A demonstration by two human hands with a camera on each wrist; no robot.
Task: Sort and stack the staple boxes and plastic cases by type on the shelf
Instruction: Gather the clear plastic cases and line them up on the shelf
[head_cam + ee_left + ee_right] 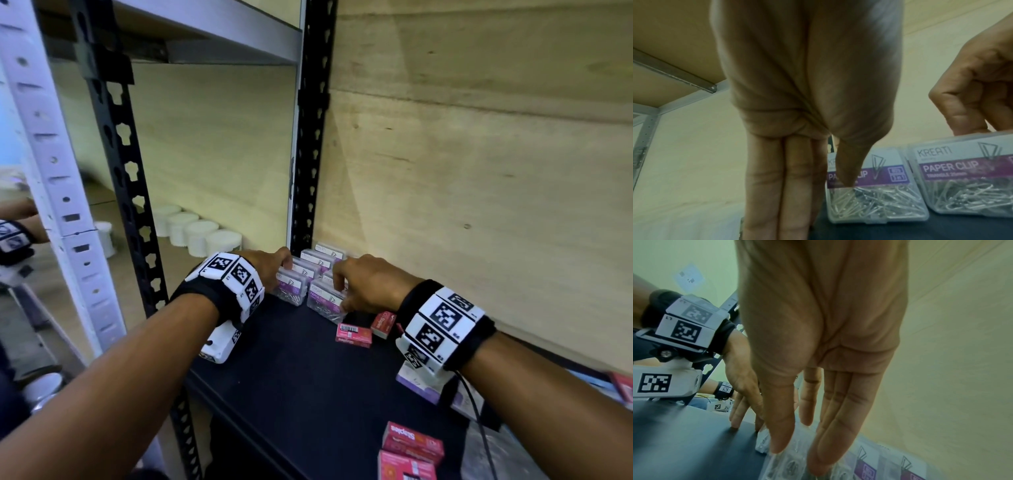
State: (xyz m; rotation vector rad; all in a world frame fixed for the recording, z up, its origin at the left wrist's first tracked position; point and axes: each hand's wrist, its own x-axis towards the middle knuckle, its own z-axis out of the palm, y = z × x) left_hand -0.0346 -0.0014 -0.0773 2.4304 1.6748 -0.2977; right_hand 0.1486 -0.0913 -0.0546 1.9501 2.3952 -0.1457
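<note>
Both forearms are bare, with no sleeves. Each wrist wears a black fabric strap (478, 337) carrying a band of white tiles (236, 274) printed with black square fiducial markers. Under each wrist hangs a white camera housing (219, 346) with its own marker. A thin black cable (478, 411) trails from the right unit.

The right hand (818, 353) filled most of the frame, palm toward the camera, fingers (830, 431) straight and pointing down onto clear plastic cases (869, 467) with purple labels — whether the tips pressed or only touched them I could not tell. Beside it the left hand (742, 386), a marker-tagged wristband (684, 327) on its wrist, reached down with fingertips on the dark shelf (684, 443) at the cases' edge. A pale wooden wall (962, 353) stood behind.
</note>
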